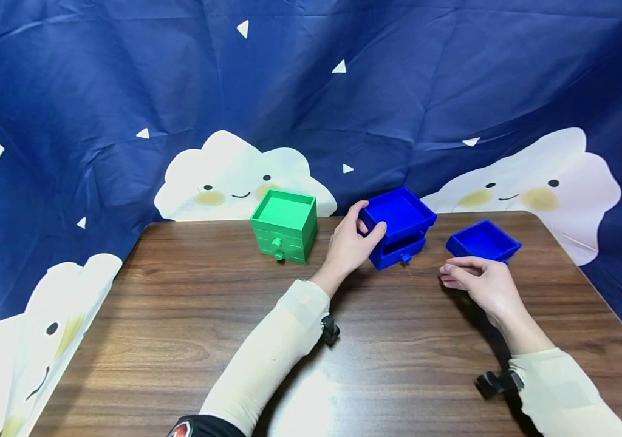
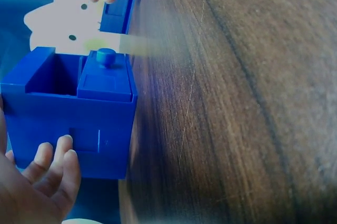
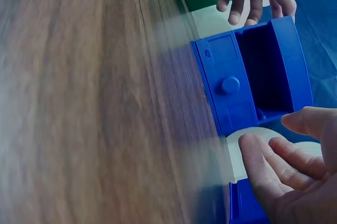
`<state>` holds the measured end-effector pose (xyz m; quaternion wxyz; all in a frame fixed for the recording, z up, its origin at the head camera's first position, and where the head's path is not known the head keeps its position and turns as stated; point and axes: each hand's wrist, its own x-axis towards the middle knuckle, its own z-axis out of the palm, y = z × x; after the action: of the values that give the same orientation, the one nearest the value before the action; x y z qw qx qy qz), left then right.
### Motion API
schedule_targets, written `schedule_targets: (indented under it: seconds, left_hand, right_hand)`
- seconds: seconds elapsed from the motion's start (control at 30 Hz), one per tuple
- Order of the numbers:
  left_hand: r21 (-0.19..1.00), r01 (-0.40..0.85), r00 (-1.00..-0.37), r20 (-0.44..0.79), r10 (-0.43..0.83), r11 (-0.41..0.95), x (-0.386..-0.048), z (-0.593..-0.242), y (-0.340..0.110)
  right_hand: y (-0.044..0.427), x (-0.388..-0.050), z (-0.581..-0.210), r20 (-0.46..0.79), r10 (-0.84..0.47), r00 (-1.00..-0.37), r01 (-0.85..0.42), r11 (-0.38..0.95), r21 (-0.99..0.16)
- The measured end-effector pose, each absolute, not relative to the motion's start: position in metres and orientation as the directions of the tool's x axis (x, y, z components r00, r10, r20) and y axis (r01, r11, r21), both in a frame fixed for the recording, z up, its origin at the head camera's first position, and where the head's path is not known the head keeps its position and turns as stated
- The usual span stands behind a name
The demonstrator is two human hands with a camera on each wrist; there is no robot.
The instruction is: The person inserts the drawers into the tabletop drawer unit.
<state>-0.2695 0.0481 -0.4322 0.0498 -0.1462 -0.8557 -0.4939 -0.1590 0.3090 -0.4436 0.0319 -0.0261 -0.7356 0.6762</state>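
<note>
A blue two-drawer box (image 1: 398, 213) with a tray-like top stands on the table, its upper slot vacant and its lower drawer (image 1: 404, 250) in place with a round knob. My left hand (image 1: 350, 243) holds the box by its left side, the thumb at the top rim and fingers against the side wall. The removed blue drawer (image 1: 483, 240) lies on the table to the right of the box. In front of that drawer is my right hand (image 1: 480, 285), its fingers loosely bent with nothing between them. The right wrist view shows the vacant slot (image 3: 266, 69) beyond the right fingers.
A green two-drawer box (image 1: 285, 224) with both drawers in place stands left of the blue one near the table's back edge. A dark blue curtain (image 1: 344, 109) with clouds hangs behind the wooden table (image 1: 191, 321).
</note>
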Motion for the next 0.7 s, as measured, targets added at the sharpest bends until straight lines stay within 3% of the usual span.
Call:
schedule_targets:
  seconds: [0.7]
  left_hand:
    - [0.821, 0.310, -0.949, 0.238, 0.207, 0.479, -0.269, -0.432, 0.048]
  right_hand:
    - [0.347, -0.145, -0.447, 0.018, 0.190, -0.982, -0.024, -0.031, -0.999]
